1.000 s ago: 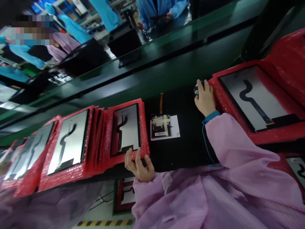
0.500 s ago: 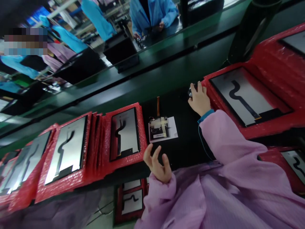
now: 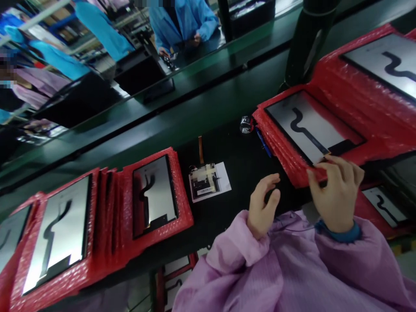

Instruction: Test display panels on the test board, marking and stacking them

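Note:
My right hand [image 3: 338,190] is at the lower edge of a display panel [image 3: 316,123], thumb and fingers apart. Whether its fingertips touch the panel I cannot tell. The panel lies back up, with a dark S-shaped flex cable, on a stack of red bubble-wrap sleeves [image 3: 286,158]. Held above the black bench front, my left hand [image 3: 264,206] has thumb and forefinger curved with a gap between them and nothing in it. To its left, a small circuit board [image 3: 204,180] with pale tape and an orange ribbon cable [image 3: 200,149] rests on a white sheet [image 3: 224,175].
Another panel [image 3: 156,190] lies in red bubble wrap [image 3: 185,212] on the left, with more stacks beyond. A shiny metallic roll [image 3: 246,124] and a blue pen-like object [image 3: 264,143] sit beside the right stack. A dark post [image 3: 307,47] stands behind. Across the bench sits a person in blue [image 3: 183,24].
My right hand has come back from the metallic roll to the right panel's lower edge. My left hand has moved right, away from the circuit board. The view has shifted right.

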Tool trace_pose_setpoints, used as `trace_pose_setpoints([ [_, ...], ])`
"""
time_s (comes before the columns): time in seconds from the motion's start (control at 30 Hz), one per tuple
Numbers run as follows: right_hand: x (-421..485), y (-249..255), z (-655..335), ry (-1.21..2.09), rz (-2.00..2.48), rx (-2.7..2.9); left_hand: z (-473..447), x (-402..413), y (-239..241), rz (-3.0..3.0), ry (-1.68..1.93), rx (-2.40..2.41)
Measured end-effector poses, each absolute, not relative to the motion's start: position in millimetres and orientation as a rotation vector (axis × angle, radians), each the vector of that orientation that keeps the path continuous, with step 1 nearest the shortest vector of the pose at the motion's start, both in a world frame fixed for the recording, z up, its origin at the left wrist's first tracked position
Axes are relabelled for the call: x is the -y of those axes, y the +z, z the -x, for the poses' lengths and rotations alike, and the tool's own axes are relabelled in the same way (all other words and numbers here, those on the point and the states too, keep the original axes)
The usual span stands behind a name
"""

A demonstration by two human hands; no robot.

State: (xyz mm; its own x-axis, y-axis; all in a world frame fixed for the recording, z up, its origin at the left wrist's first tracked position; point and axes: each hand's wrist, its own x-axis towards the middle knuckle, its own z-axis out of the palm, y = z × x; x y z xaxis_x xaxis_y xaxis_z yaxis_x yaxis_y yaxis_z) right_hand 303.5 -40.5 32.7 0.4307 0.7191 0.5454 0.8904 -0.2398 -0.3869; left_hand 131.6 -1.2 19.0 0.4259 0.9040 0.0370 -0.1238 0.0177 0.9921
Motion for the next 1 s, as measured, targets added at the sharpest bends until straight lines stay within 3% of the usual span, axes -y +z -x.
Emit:
trace_pose_setpoints([
  [0.27, 53.9, 34.7, -315.3, -0.562, 1.748, 1.542, -201.7, -23.4, 32.1, -0.759, 0.776, -0.66],
  [0.5, 63.5, 35.3, -305.5, -0.614, 1.571, 1.748, -214.9, -36.7, 35.7, -1.007, 0.97, -0.741],
  [0.77, 68.0, 35.2, -290.1, -0.543, 1.44, 1.767, -104.6, -27.8, 21.2, -1.041, 1.1, -0.965],
  [1.0, 20.5, 41.2, -285.8, -0.158, 1.613, 1.774, -31.2, 3.2, -18.6, -0.996, 0.958, -1.123],
])
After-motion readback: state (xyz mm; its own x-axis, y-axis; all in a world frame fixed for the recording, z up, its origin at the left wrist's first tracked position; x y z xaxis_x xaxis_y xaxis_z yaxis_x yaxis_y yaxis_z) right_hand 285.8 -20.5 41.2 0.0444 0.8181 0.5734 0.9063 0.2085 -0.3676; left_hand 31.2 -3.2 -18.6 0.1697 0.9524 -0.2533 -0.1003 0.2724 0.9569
